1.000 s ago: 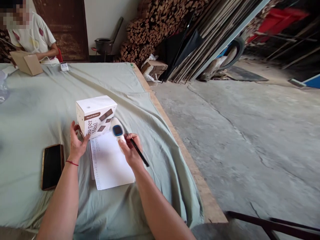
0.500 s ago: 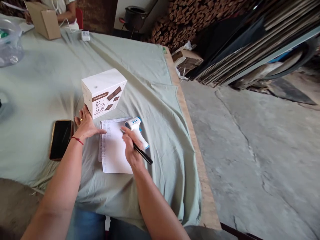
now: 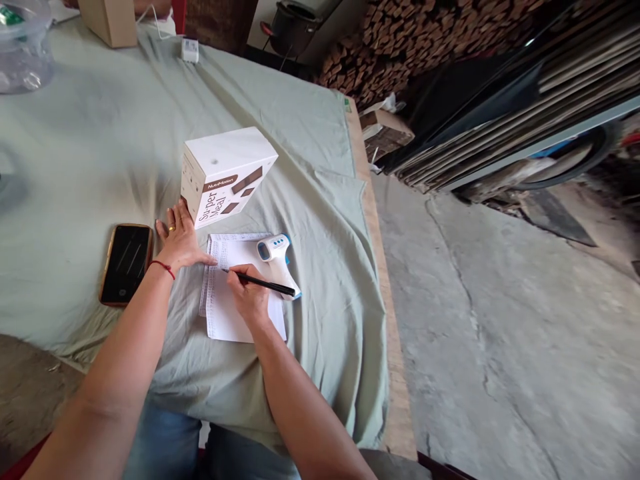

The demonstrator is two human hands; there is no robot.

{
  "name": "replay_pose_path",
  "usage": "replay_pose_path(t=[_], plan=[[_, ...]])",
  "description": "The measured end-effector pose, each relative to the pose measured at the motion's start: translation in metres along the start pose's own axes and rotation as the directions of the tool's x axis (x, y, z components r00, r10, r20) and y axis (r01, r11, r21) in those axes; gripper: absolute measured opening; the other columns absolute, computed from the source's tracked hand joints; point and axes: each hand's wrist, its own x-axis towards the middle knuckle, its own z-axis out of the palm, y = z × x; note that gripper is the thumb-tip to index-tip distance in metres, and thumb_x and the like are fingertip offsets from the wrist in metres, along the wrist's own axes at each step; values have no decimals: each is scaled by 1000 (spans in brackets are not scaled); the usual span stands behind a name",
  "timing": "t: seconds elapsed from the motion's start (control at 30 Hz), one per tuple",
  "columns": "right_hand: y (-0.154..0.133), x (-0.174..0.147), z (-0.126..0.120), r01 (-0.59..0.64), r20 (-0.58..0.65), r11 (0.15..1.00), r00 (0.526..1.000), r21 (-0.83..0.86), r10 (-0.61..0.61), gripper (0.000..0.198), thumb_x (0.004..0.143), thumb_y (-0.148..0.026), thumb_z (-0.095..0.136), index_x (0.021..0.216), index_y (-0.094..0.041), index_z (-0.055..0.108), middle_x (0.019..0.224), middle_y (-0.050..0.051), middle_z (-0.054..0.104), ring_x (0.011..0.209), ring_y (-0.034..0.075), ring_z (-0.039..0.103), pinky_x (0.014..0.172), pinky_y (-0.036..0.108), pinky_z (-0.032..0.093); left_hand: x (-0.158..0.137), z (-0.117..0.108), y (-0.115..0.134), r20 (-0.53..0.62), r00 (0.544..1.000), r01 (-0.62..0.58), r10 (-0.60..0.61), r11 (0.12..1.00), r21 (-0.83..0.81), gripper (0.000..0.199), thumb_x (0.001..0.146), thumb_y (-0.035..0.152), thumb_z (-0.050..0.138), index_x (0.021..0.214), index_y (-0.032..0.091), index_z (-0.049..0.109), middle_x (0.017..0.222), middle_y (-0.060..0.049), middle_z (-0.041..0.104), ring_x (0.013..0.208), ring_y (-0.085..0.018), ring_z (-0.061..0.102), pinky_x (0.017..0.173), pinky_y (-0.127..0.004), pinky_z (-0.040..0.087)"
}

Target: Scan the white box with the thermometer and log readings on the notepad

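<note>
My right hand [image 3: 249, 293] grips a black pen [image 3: 265, 283], its tip at the written lines near the left side of the paper [image 3: 225, 320]. Fingers spread, my left hand [image 3: 181, 239] lies flat on the cloth beside the white Super Meal box [image 3: 227, 175], its thumb reaching the paper's left edge. A white and blue infrared thermometer [image 3: 280, 263] rests on the right part of the paper. To the left of my left wrist lies a dark-screened phone [image 3: 126, 263] in a gold-edged case.
A green cloth [image 3: 100, 147] covers the table. At the back stand a cardboard box [image 3: 109, 23], a small white adapter [image 3: 190, 51] and a clear plastic tub [image 3: 24, 57]. The table's bare wooden edge [image 3: 375, 240] runs along the right, above a concrete floor [image 3: 480, 313].
My right hand has moved left across the paper, bringing the pen tip to the written lines. My left hand stays spread in place. The camera view has shifted slightly.
</note>
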Motion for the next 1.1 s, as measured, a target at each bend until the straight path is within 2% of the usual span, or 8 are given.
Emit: replay_pose_path(t=[0.23, 0.43, 0.67, 0.9, 1.1], plan=[[5, 1, 0, 30, 39, 999, 999, -44, -28, 15, 74, -37, 55, 76, -23, 60, 60, -4, 56, 53, 13, 46, 54, 27, 40, 0, 1, -1, -21, 1000, -18, 17, 1000, -24, 164, 46, 47, 96, 160, 7, -15, 168, -28, -10, 155, -44, -14, 123, -62, -9], [5, 0, 0, 24, 16, 999, 1000, -49, -23, 14, 74, -36, 54, 75, -23, 58, 62, -3, 57, 55, 13, 47, 55, 27, 41, 2, 4, -4, -34, 999, -40, 39, 998, -41, 168, 45, 53, 95, 159, 7, -19, 168, -29, -10, 155, -45, -14, 123, -63, -10], [2, 0, -1, 21, 18, 999, 1000, -36, -21, 14, 72, -36, 54, 72, -23, 58, 60, -4, 56, 54, 14, 47, 55, 27, 41, 4, 6, -6, -35, 999, -42, 41, 999, -30, 166, 45, 51, 95, 160, 7, -17, 168, -30, -10, 155, -45, -13, 123, -64, -9], [0, 0, 0, -12, -24, 999, 1000, -30, 11, 15, 73, -38, 54, 73, -23, 57, 59, -4, 55, 53, 13, 46, 52, 27, 39, 5, 6, -6, -37, 999, -37, 36, 998, -42, 168, 44, 52, 95, 160, 11, -21, 169, -26, -9, 154, -46, -15, 124, -64, -8], [0, 1, 2, -5, -34, 999, 999, -34, 4, 16, 71, -38, 53, 72, -23, 57, 59, -3, 54, 53, 14, 47, 54, 28, 40, 3, 3, -5, -26, 999, -44, 43, 998, -38, 166, 46, 50, 94, 159, 9, -20, 168, -27, -11, 155, -45, -15, 123, -65, -9]])
